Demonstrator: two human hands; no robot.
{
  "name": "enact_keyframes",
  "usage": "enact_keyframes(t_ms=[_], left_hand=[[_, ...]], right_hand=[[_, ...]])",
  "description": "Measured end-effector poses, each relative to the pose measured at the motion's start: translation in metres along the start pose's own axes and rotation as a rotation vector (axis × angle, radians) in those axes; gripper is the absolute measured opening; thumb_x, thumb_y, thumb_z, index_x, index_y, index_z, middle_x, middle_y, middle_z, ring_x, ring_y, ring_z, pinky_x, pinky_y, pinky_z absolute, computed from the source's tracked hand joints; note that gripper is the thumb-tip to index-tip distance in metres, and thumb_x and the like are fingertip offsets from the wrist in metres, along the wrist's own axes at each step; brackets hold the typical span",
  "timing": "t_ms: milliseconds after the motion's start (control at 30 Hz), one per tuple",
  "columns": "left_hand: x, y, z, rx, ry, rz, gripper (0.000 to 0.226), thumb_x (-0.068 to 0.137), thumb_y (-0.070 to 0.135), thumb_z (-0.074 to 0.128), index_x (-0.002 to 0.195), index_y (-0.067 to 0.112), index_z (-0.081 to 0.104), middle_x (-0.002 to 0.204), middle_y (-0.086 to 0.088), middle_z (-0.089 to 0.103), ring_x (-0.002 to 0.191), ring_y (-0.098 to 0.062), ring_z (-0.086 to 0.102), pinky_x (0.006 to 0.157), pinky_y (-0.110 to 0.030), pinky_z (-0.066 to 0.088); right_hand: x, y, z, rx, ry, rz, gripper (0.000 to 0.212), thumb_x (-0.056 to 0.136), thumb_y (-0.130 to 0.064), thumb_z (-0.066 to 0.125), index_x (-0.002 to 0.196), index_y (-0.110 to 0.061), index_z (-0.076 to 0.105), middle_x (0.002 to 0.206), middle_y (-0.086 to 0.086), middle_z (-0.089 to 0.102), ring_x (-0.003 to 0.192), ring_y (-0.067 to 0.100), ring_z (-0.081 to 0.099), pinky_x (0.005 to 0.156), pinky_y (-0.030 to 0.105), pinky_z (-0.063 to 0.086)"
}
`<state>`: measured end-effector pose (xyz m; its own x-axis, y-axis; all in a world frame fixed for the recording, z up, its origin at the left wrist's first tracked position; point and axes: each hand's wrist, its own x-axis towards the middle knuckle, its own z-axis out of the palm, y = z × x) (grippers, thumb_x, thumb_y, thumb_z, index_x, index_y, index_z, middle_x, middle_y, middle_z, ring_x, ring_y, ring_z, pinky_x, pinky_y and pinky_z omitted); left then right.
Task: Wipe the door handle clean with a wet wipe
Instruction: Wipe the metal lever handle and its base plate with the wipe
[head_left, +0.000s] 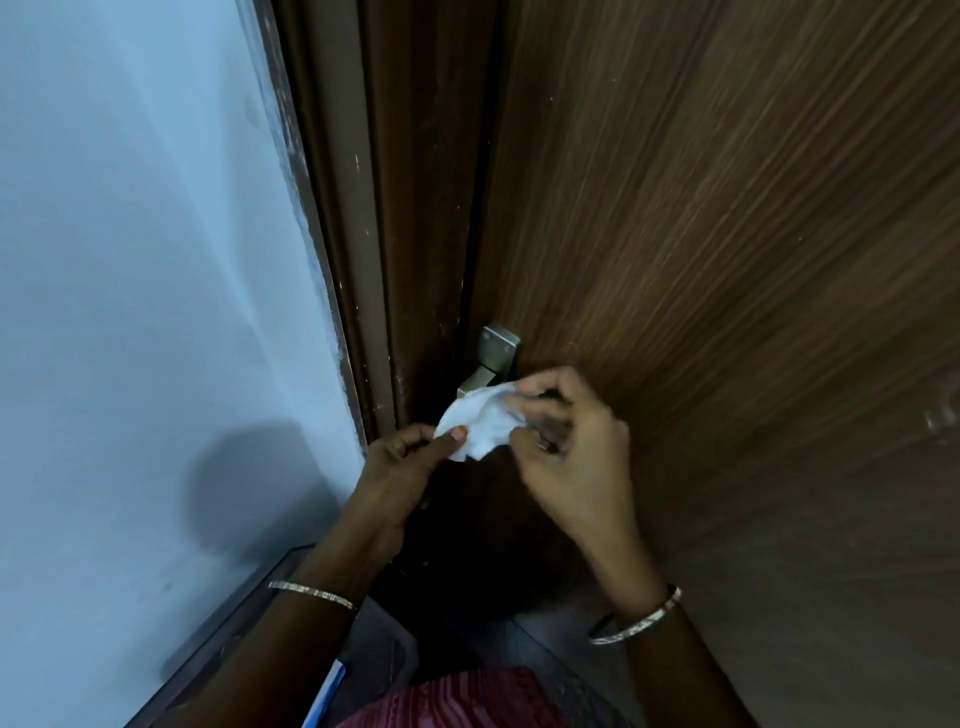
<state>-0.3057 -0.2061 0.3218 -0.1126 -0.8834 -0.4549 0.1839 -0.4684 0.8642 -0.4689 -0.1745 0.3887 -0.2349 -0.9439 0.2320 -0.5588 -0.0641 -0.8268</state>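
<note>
A metal door handle (491, 364) sits on the brown wooden door (727, 260), close to the door's left edge. Only its square plate and the start of the lever show; the rest is hidden behind a crumpled white wet wipe (480, 423). My left hand (405, 457) pinches the wipe's lower left edge between thumb and fingers. My right hand (566, 431) holds the wipe's right side with curled fingers, just below the handle. Both wrists wear thin bangles.
The dark brown door frame (374, 234) runs down the left of the door, and a pale blue wall (130, 260) lies beyond it. At the bottom are dark floor tiles (540, 649), a blue-edged object (324, 691) and red patterned clothing (467, 701).
</note>
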Motion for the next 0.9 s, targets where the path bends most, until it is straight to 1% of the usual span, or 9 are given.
enact_keyframes(t_ms=[100,167,233,333,433,567,667,800,900], left_hand=[[0.002,-0.008,-0.006,-0.020,0.230,-0.036,0.020,0.080,0.030,0.080,0.074,0.011,0.075,0.058,-0.005,0.070,0.044,-0.015,0.059,0.043,-0.020,0.044],[0.002,-0.016,-0.010,-0.002,0.352,-0.017,0.021,0.082,0.026,0.077,0.075,0.007,0.071,0.048,-0.002,0.063,0.037,-0.013,0.050,0.038,-0.018,0.039],[0.000,-0.022,-0.009,-0.012,0.402,0.022,0.019,0.085,0.023,0.075,0.080,0.005,0.071,0.052,-0.001,0.068,0.038,-0.012,0.054,0.039,-0.021,0.043],[-0.001,-0.023,0.000,-0.085,0.360,0.070,0.015,0.087,0.020,0.073,0.086,0.005,0.073,0.072,-0.005,0.077,0.060,-0.016,0.073,0.052,-0.023,0.055],[0.001,-0.017,0.017,-0.141,0.174,0.089,0.014,0.088,0.021,0.072,0.093,0.008,0.074,0.090,-0.008,0.079,0.086,-0.021,0.076,0.069,-0.025,0.060],[0.003,0.003,0.044,-0.206,-0.056,0.049,0.024,0.098,0.025,0.058,0.108,0.006,0.069,0.110,-0.017,0.074,0.100,-0.021,0.073,0.085,-0.029,0.058],[0.007,0.023,0.061,-0.295,0.013,-0.032,0.038,0.096,0.031,0.060,0.115,-0.001,0.065,0.111,-0.019,0.072,0.102,-0.026,0.072,0.089,-0.035,0.057],[0.010,0.032,0.067,-0.278,0.080,-0.036,0.026,0.098,0.024,0.057,0.087,0.001,0.064,0.102,-0.019,0.069,0.095,-0.029,0.070,0.083,-0.034,0.060],[0.012,0.026,0.063,-0.217,0.151,0.049,0.025,0.097,0.026,0.060,0.085,0.005,0.066,0.102,-0.019,0.070,0.104,-0.036,0.069,0.087,-0.040,0.058]], right_hand=[[0.010,0.008,-0.014,-0.027,0.094,0.092,0.022,0.082,-0.003,0.067,0.091,-0.022,0.074,0.085,-0.014,0.076,0.083,-0.009,0.070,0.071,0.002,0.050],[0.011,0.014,-0.013,-0.077,-0.008,0.158,0.018,0.088,-0.009,0.068,0.096,-0.023,0.078,0.086,-0.018,0.074,0.080,-0.014,0.067,0.070,0.000,0.048],[0.005,0.018,-0.007,-0.102,-0.054,0.176,0.019,0.091,-0.012,0.067,0.100,-0.024,0.080,0.090,-0.018,0.076,0.075,-0.017,0.064,0.073,-0.003,0.047],[-0.002,0.019,-0.001,-0.131,0.000,0.158,0.020,0.092,-0.011,0.068,0.102,-0.021,0.081,0.098,-0.012,0.079,0.085,-0.004,0.069,0.075,-0.007,0.042],[-0.002,0.022,-0.003,-0.122,0.006,0.160,0.016,0.090,-0.012,0.073,0.101,-0.020,0.082,0.095,-0.009,0.081,0.090,0.004,0.073,0.080,0.007,0.051],[-0.003,0.028,-0.008,0.012,-0.031,0.214,0.018,0.087,-0.012,0.077,0.099,-0.025,0.082,0.090,-0.015,0.080,0.085,-0.003,0.075,0.080,0.018,0.060],[-0.002,0.032,-0.007,0.005,-0.033,0.240,0.022,0.085,-0.011,0.077,0.095,-0.030,0.082,0.089,-0.016,0.080,0.083,-0.004,0.075,0.083,0.026,0.062],[-0.001,0.036,-0.005,0.023,-0.029,0.245,0.019,0.083,-0.012,0.079,0.093,-0.028,0.082,0.088,-0.015,0.081,0.083,-0.002,0.075,0.085,0.033,0.063],[0.001,0.038,-0.005,0.007,-0.038,0.244,0.014,0.083,-0.015,0.080,0.093,-0.024,0.083,0.087,-0.010,0.081,0.083,0.003,0.076,0.086,0.036,0.063]])
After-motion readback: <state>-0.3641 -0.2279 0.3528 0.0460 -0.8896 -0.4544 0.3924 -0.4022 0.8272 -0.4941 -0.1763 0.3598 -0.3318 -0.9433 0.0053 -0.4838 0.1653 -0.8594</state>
